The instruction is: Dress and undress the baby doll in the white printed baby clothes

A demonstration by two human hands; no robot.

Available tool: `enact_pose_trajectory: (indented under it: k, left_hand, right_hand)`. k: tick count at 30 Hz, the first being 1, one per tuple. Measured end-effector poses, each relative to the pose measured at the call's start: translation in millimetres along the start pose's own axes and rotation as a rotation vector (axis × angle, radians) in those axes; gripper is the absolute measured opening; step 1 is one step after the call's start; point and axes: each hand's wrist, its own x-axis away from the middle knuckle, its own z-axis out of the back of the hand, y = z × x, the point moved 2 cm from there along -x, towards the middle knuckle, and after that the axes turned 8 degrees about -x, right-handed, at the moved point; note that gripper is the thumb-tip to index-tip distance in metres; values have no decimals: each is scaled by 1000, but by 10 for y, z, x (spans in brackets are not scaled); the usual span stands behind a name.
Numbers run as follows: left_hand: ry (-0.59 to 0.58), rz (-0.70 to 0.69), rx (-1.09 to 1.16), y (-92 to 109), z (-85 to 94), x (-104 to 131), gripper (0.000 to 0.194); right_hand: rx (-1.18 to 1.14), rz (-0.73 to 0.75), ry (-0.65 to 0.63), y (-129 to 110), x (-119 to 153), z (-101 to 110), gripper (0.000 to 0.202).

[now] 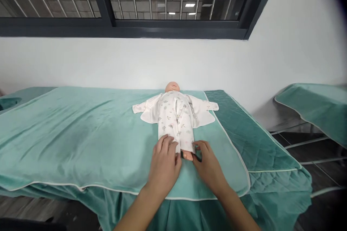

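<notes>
A baby doll (172, 86) lies on its back, its head toward the wall and its legs toward me. It wears white printed trousers (173, 115), and a white jacket (204, 110) is spread out on both sides with its sleeves stretched outward. My left hand (165, 162) is closed around the lower end of the left trouser leg, hiding the foot there. At the other cuff, my right hand (208, 166) pinches the trouser hem between thumb and fingers. One bare foot (187, 155) of the doll sticks out of that cuff between my hands.
A light green sheet (81, 133) with white piping covers the bed under the doll. A darker quilted cover (244, 133) shows at the right. Beyond stands a white wall (108, 61) below a barred window (173, 0). Another green-covered bed (320, 104) is at the right.
</notes>
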Motion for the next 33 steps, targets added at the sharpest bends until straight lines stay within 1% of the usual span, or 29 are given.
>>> enact_pose_trajectory:
  k: [3,5,7,10,12,14,16,20,23,25,27,29,31,32,33]
  left_hand:
    - [-60,1,-132,83,-86,-117,21]
    - [-84,0,-180,111,-136,-155,21]
    - [-84,9,-203,126,-164,-174,22]
    - [-58,17,-200,139,-173,-182,20]
    - [-44,9,-179,142,-166,-182,17]
    - [-23,-3,-143,144,-147,-184,13]
    - [16,-19,-83,150,-112,-186,12]
    - [87,-97,30,196,-24,-154,13]
    - [114,-141,9,225,13,-70,15]
    - [101,-149,-19,202,12,9,15]
    - [82,-148,-14,110,-2,83,17]
    - [108,-119,20,-80,-20,116,22]
    - [169,-38,52,-367,-46,67,27]
    - [196,25,58,-533,-66,6,28]
    - [193,88,66,-700,-94,-81,30]
  right_hand:
    - [59,19,-49,-17,-16,-49,22]
    - [76,29,-69,-51,-53,-37,17]
    - [43,42,-86,-105,-89,13,13]
    - [-78,116,-106,-243,-114,136,8]
    - [-141,165,-97,-337,-115,224,5]
    - [-165,180,-77,-382,-113,294,6]
    - [-163,177,-67,-360,-106,337,5]
    - [-131,167,-65,-194,-36,341,7]
    - [-86,154,-96,-89,71,287,8]
    - [-45,147,-138,-53,139,255,9]
    - [-39,145,-191,-34,173,257,10]
    - [-87,138,-244,-11,146,299,12]
    - [-140,123,-256,34,30,361,14]
    - [-144,126,-240,65,-65,385,15]
    - [-123,134,-214,101,-183,398,16]
